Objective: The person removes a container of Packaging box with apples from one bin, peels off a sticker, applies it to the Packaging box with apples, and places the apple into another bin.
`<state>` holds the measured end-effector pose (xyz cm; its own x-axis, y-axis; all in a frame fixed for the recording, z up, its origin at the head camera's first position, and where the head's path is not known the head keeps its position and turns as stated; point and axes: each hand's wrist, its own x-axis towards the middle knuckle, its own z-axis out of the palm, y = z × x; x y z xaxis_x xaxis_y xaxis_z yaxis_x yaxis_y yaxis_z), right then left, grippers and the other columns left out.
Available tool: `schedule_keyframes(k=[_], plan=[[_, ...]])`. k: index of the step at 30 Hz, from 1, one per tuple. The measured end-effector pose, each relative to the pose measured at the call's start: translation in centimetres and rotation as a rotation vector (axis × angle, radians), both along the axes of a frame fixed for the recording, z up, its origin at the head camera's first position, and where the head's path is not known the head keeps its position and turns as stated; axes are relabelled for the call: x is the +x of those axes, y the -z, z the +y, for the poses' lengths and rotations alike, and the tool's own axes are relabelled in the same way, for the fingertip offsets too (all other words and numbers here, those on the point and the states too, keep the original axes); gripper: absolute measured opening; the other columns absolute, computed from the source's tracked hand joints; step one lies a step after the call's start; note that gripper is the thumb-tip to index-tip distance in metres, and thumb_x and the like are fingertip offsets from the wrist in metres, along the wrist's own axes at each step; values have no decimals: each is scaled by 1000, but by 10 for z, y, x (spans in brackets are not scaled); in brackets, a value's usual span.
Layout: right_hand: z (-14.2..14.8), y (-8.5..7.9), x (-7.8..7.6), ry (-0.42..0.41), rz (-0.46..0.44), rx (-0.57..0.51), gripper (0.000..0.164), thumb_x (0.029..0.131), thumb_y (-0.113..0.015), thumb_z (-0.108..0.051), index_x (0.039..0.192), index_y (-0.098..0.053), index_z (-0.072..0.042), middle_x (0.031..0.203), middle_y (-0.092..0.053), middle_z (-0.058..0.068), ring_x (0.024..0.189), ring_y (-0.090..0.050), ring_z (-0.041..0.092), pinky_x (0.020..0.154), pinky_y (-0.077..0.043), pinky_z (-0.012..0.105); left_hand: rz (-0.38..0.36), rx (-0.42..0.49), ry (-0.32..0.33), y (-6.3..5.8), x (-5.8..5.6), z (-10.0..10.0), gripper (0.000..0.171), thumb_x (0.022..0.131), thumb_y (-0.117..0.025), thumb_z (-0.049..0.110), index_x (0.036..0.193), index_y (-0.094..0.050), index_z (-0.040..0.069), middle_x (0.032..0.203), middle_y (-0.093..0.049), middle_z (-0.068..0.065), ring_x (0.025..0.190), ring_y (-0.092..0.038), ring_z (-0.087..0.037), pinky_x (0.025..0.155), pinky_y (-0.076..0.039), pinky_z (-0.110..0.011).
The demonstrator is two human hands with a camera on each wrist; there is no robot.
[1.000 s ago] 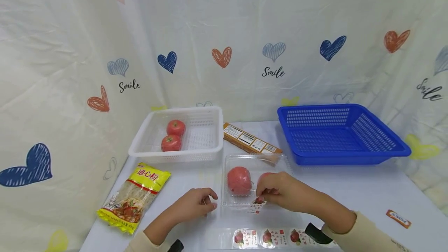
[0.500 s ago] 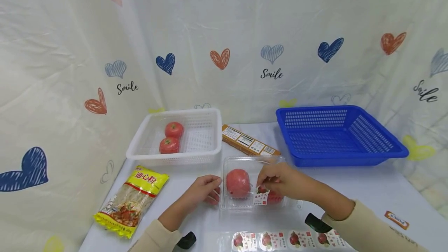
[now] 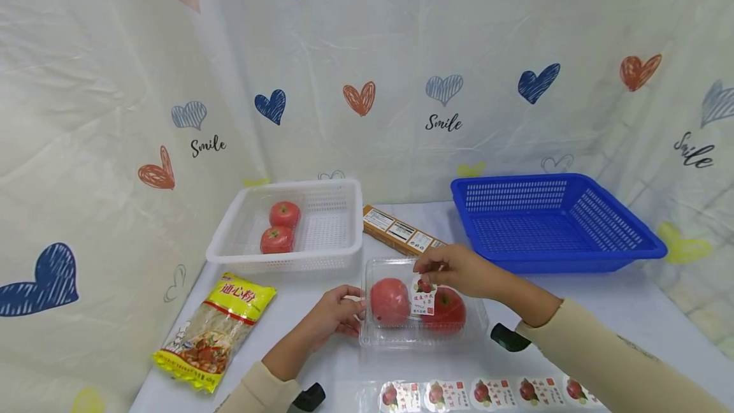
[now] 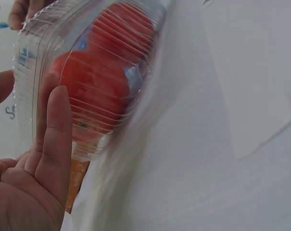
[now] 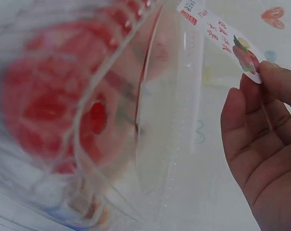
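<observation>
My right hand (image 3: pixel 461 268) pinches a printed label sticker (image 3: pixel 423 301) by one end, between thumb and fingertips. The sticker hangs over the lid of a clear plastic clamshell box (image 3: pixel 378 338), and the right wrist view shows its apple picture and red lettering. Inside the box are two red apples (image 3: pixel 390 302), side by side. My left hand (image 3: pixel 335 312) holds the box by its left edge; in the left wrist view the thumb (image 4: pixel 1 88) is on one side and the fingers (image 4: pixel 56 139) lie along the ribbed wall.
A strip of stickers (image 3: pixel 441 395) lies at the front edge. Behind stand a white basket (image 3: pixel 338 248) with two more apples, a brown carton (image 3: pixel 395 229) and a blue basket (image 3: pixel 573 253). A yellow pasta bag (image 3: pixel 215 330) is at left. A small orange-edged wrapper seen earlier is hidden by the right sleeve.
My left hand has come to the box's left edge and taken hold. My right hand has lifted the sticker up and back over the lid, uncovering the right apple.
</observation>
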<state>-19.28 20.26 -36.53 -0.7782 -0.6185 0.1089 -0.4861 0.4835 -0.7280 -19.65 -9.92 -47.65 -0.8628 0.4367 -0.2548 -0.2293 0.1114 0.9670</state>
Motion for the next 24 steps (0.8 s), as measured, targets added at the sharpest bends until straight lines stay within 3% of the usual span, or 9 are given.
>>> schedule_keyframes(k=[11, 17, 24], plan=[[-1, 14, -17, 45, -51, -9, 19, 92, -65, -2, 106, -70, -12, 101, -66, 9, 85, -61, 20, 71, -56, 28, -5, 12, -6, -1, 1, 2, 47, 91, -68, 27, 125, -50, 1, 86, -64, -9, 63, -62, -18, 62, -58, -33], [1, 20, -22, 64, -20, 22, 18, 92, -66, -5, 104, -70, -17, 98, -66, -1, 90, -59, 19, 74, -55, 29, -8, 17, -7, 0, 1, 2, 47, 91, -69, 28, 126, -50, 2, 87, -65, -9, 63, -63, -18, 62, -58, -33], [-2, 24, -23, 97, -72, 33, 21, 87, -72, -7, 105, -70, -18, 93, -64, -4, 89, -60, 19, 75, -55, 29, -1, 18, -8, 2, 0, 1, 46, 91, -68, 27, 125, -50, 2, 87, -65, -10, 62, -62, -18, 63, -58, -34]])
